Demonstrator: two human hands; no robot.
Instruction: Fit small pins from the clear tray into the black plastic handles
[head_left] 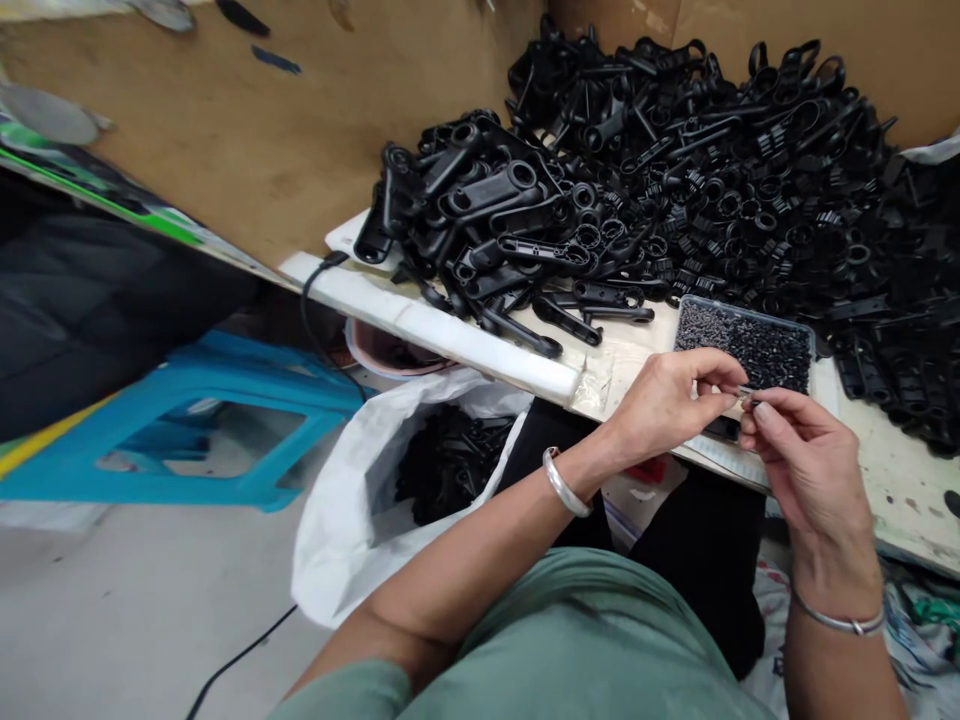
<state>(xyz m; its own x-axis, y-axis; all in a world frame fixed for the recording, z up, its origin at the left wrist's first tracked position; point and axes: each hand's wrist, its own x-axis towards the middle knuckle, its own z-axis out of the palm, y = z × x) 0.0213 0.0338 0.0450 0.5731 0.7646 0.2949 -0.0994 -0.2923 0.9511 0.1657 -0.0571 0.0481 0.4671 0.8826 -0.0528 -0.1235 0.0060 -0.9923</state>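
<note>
Head: right hand (814, 468) tight on piece (747, 391)

A pale table (900, 490) bears heaped black parts (480, 195) and a clear box (812, 352)

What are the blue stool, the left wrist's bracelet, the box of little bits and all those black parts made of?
Blue stool: probably moulded plastic, smooth and evenly coloured.
Bracelet: seems to be metal, polished and silver-coloured, with bright glints.
Box: likely clear plastic, with a shiny see-through rim.
Black parts: they look like plastic, satin-finished, with softly shining, repeated moulded shapes.
</note>
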